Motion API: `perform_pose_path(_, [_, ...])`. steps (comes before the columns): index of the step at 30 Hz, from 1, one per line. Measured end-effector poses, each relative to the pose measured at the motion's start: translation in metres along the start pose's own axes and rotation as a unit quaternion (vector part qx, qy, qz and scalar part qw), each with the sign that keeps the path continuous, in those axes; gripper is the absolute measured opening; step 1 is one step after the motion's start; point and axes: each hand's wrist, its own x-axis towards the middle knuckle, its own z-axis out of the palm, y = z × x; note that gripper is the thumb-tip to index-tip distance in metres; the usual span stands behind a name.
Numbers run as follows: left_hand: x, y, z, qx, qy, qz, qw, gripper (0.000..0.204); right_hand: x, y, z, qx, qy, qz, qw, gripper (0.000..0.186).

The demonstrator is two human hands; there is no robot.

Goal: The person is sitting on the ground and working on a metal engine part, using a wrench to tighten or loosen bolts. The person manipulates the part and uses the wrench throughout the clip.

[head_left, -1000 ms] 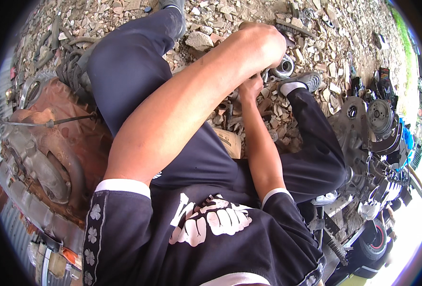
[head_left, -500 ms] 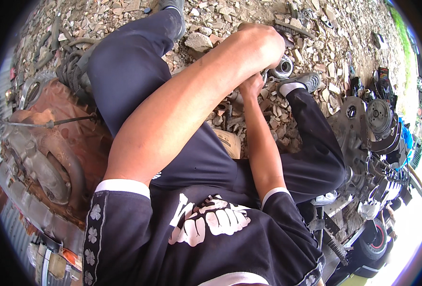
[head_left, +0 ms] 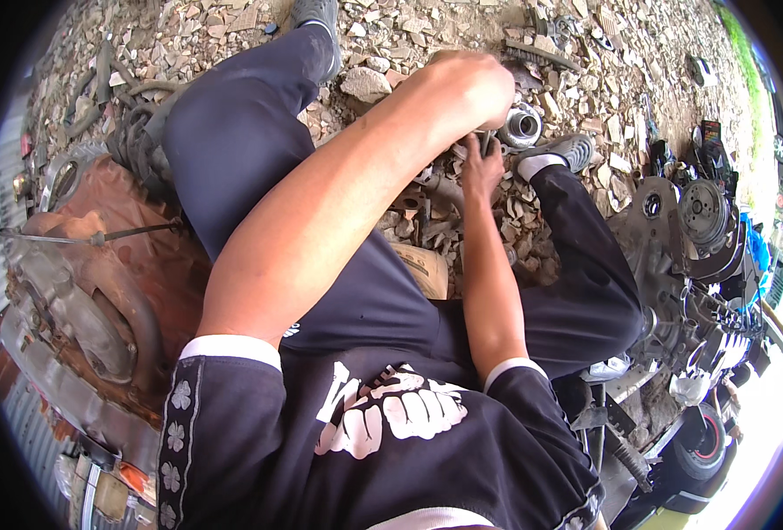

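My left forearm crosses in front of me, and my left hand [head_left: 475, 84] is bent down over the metal parts on the stones. Its fingers are hidden behind the back of the hand and wrist. Just below it, my right hand [head_left: 482, 170] has its thumb and fingers round a slim grey metal piece [head_left: 487, 141], whose far end is covered by my left hand. Right beside both hands lies a round silvery metal housing [head_left: 523, 127] with a circular opening, like part of a turbocharger. A curved metal pipe [head_left: 446, 190] lies left of my right wrist.
Broken stones [head_left: 621, 79] cover the ground. A rusty engine part [head_left: 100, 256] with a rod across it stands at my left. To my right is an engine block with a pulley [head_left: 703, 215]. A brush-like strip [head_left: 542, 55] lies beyond my hands; a brown packet [head_left: 422, 269] lies between my legs.
My left hand has shifted slightly left and away from the round housing, showing more of it. My right hand has turned, so its fingers and the slim metal piece now show.
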Motion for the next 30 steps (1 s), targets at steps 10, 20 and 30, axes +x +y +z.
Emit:
perform_pose_path(10, [0.049, -0.042, 0.097, -0.033, 0.024, -0.044, 0.998, 0.055, 0.017, -0.028, -0.057, -0.337, -0.125, -0.189, 0.914, 0.024])
perform_pose_path(20, [0.073, -0.076, 0.145, -0.053, 0.042, -0.002, 0.998, 0.051, 0.017, -0.037, -0.028, -0.319, -0.131, -0.210, 0.915, 0.034])
perform_pose_path(30, [0.088, -0.082, 0.148, -0.143, 0.095, -0.070, 0.983, 0.049, 0.005, -0.046, -0.039, -0.319, -0.145, -0.173, 0.921, 0.025])
